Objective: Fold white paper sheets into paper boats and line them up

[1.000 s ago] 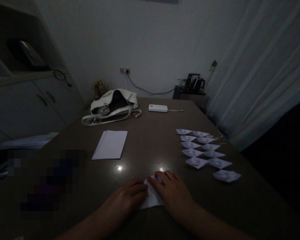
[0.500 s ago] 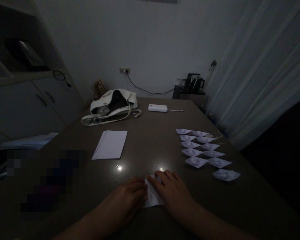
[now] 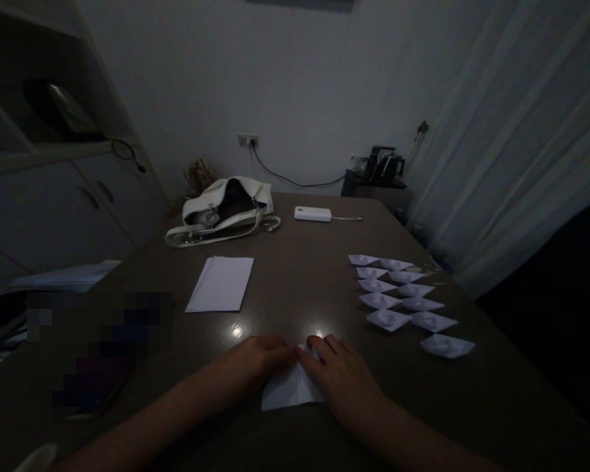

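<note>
A folded sheet of white paper (image 3: 291, 390) lies on the brown table (image 3: 295, 275) close to me. My left hand (image 3: 265, 357) grips its upper left part, fingers curled and thumb side toward the middle. On the right of the same paper, my right hand (image 3: 339, 373) presses down with bent fingers, the tips near its top edge. Both hands meet at the centre of the fold and cover the paper's upper part. Two rows of folded paper boats (image 3: 387, 319) stand to the right, with one boat (image 3: 447, 345) nearest me.
A stack of white paper (image 3: 221, 283) lies left of centre. Behind it sits a white handbag (image 3: 231, 206) with its strap. A white power bank (image 3: 313, 214) with a short cable lies at the back. A kettle (image 3: 389, 167) stands on a small cabinet beyond the table.
My left hand has moved up toward the paper's top edge, uncovering its lower left part. My right hand stays almost in place. The view has shifted slightly.
</note>
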Tool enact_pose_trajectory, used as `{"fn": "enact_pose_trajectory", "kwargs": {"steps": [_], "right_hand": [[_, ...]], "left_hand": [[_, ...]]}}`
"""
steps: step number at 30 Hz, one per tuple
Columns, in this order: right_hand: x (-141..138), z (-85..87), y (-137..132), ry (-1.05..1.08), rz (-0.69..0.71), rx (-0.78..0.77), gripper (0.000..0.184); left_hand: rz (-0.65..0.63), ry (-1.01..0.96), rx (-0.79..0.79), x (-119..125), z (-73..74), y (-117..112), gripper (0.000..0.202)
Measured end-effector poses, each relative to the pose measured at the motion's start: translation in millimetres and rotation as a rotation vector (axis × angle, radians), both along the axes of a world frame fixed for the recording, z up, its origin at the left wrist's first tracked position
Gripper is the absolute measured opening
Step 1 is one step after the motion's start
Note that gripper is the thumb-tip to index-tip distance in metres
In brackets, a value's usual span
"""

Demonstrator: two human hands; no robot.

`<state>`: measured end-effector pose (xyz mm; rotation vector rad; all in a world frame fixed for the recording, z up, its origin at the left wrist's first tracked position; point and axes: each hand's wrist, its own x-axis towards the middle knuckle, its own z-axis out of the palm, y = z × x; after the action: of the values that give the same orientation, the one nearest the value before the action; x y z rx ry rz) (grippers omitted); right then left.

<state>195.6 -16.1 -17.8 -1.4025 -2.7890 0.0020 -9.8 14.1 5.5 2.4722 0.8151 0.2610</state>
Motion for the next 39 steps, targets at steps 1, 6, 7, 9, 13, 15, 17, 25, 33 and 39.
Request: {"fn": "enact_pose_trajectory", "kwargs": {"steps": [1,6,7,9,13,15,17,25,33,39], "right_hand": [[0,-0.2,0,0.002,0.003,0.007,0.046],[1,0.5,0,0.015,0.002,0.012,0.046],[2,0.8,0,0.021,0.002,0.007,0.047],[4,1.5,0,0.039,0.002,-0.005,0.05],[8,3.9,0,0.106,-0.028,-0.034,0.055],[11,5.3,1,0.157,-0.097,-0.029,0.047],[13,6.5,2,0.212,-0.21,-0.015,0.03],[14,4.5,8,0.517,-0.396,-0.127,0.016],[7,1.6,8,0.604,-0.441,-0.242,0.012],[4,5.6,3,0.57,-0.378,-0.219,0.012]], "left_hand": [[-0.003,-0.01,-0.008,-1,-1.3,1,0.019],[-0.026,-0.037,-0.074,-11,-1.5,0,0.021],[-0.028,-0.041,-0.083,-12,0.8,-1,0.022],[-0.041,-0.065,-0.085,-15,7.2,-2,0.025],[-0.108,-0.153,-0.09,-21,16.8,-2,0.027],[-0.108,-0.192,-0.112,-25,15.4,-2,0.028],[-0.098,-0.224,-0.131,-28,10.6,-2,0.029],[-0.069,-0.143,-0.182,-20,4.4,-12,0.031],[-0.068,-0.098,-0.079,-2,1.3,-22,0.015],[-0.076,-0.016,0.004,1,3.6,-23,0.04]]}}
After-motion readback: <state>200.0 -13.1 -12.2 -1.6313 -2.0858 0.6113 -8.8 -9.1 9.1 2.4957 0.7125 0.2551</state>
